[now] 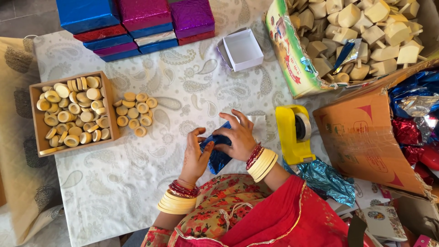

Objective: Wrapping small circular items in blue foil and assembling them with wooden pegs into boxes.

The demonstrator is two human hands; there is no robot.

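Hands press on a shiny blue foil wrapper that lies on the white patterned tablecloth. The left hand pinches its left edge, and the right hand clasps its top. A yellow tape holder stands just beside it. Round wooden discs lie near a brown cardboard tray.

Glossy blue, magenta and purple gift boxes stack at the far left; a small open white box sits beside a green-sided carton, with a brown cardboard carton right.
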